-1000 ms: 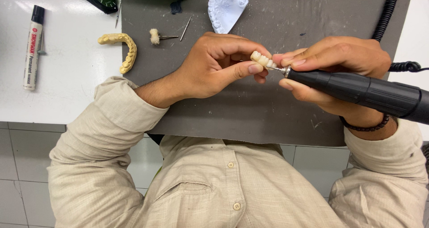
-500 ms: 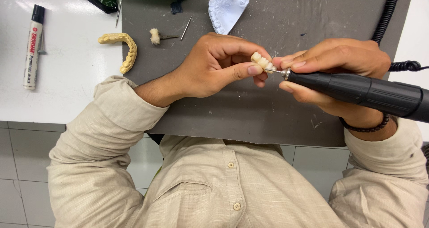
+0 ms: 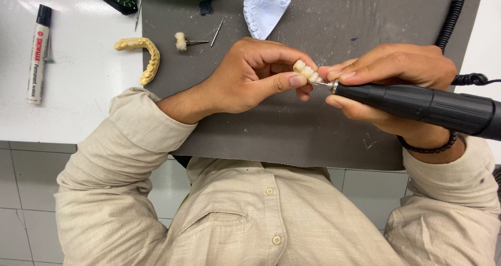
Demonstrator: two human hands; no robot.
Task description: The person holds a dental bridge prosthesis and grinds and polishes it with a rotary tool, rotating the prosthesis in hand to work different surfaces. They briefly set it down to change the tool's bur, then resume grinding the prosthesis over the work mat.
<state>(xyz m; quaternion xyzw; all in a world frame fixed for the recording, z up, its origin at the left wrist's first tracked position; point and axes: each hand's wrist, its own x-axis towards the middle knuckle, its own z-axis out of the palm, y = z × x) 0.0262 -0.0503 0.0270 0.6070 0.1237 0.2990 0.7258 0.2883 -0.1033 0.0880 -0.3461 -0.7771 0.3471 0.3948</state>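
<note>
Left hand [image 3: 250, 78]: fingers pinched on small row of teeth [image 3: 308, 72], above grey mat [image 3: 292, 135]; right hand [image 3: 396, 83]: wrapped around black drill [image 3: 417, 105], tip touching teeth; yellow tooth mould [image 3: 143, 57] lies well left

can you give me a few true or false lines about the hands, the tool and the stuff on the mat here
1. The left hand pinches a small row of cream teeth between thumb and fingers. True.
2. The right hand holds a yellow screwdriver. False: it grips a black rotary handpiece whose metal tip meets the teeth.
3. The pale blue dental cast lies on the grey mat. True.
4. The yellow arch-shaped cast sits in the left hand. False: it lies apart, at the mat's left edge.
5. The marker pen lies on the white table, capped. True.
</note>
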